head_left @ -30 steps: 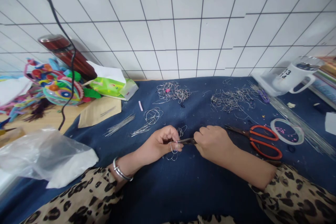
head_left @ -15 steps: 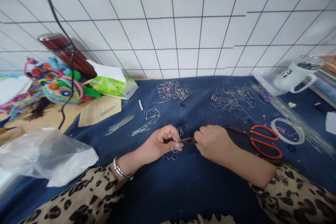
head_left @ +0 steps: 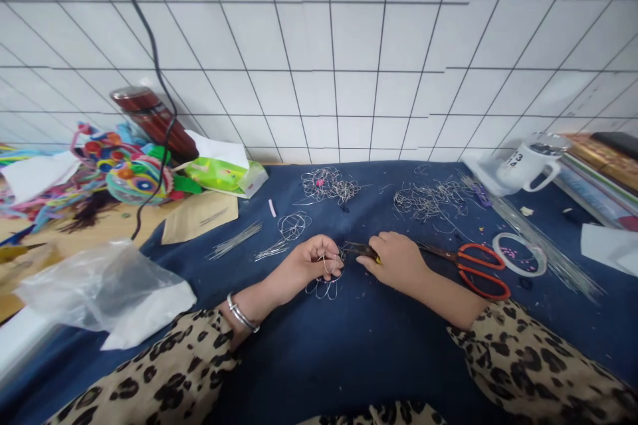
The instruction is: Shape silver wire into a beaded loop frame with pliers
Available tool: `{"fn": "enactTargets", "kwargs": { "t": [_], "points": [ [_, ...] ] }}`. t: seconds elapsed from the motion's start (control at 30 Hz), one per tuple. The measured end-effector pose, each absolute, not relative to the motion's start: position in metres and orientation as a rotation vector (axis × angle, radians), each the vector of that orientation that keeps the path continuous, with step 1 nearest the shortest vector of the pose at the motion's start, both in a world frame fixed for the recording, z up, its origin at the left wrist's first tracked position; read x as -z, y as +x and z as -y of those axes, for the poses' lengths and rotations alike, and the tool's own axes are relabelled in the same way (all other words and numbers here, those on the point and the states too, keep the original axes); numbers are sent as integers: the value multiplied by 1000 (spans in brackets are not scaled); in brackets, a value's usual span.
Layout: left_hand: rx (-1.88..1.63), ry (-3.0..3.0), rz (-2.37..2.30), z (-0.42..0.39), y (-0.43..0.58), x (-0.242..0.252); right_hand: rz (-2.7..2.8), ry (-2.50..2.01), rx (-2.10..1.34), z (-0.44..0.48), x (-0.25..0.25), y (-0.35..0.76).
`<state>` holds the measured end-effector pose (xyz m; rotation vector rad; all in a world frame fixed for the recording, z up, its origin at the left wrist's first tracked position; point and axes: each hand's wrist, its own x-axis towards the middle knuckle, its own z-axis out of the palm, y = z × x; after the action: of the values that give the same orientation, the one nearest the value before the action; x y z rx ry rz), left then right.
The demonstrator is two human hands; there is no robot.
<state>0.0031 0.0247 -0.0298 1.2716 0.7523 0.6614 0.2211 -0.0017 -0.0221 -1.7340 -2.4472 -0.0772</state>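
Between the thumb and fingers of my left hand (head_left: 312, 267) is a thin silver wire piece (head_left: 326, 289), bent into several loops that hang below the fingertips. My right hand (head_left: 396, 259) is wrapped round a pair of pliers (head_left: 363, 250) with dark jaws and a bit of yellow on the handle. The jaws point left toward the wire piece, a small gap from my left fingertips. Whether the jaw tips are parted is too small to tell. Beyond my hands lie a coil of wire (head_left: 294, 226) and a tangle of wire loops (head_left: 326, 186).
Orange-handled scissors (head_left: 481, 269) lie right of my right hand, beside a round clear dish (head_left: 519, 254) with pink beads. A white mug (head_left: 533, 163) stands at the back right. At left are a plastic bag (head_left: 107, 292), a red flask (head_left: 154, 121) and a green packet (head_left: 219, 172).
The pliers have come away from the wire piece, and my right hand's thumb has shifted on them. My left hand still holds the wire. The camera view has tilted up and shifted slightly.
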Motion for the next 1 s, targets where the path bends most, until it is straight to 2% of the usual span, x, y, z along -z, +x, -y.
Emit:
{"fn": "enactTargets", "kwargs": {
  "t": [0.17, 0.37, 0.6, 0.7, 1.0],
  "points": [
    [-672, 1286, -757, -22, 4, 26, 2334, -1786, 172, -3, 22, 225],
    [-657, 1327, -776, -17, 3, 18, 2333, -1467, 151, 7, 13, 219],
    [-710, 1344, -820, -9, 5, 16, 2264, -1113, -246, 19, -6, 183],
    [-730, 1335, -810, -6, 4, 11, 2151, -1138, -611, 13, -13, 169],
    [-837, 1115, -787, 0, -22, 4, 1932, -1242, -948, -18, -1, 162]
  ]
}}
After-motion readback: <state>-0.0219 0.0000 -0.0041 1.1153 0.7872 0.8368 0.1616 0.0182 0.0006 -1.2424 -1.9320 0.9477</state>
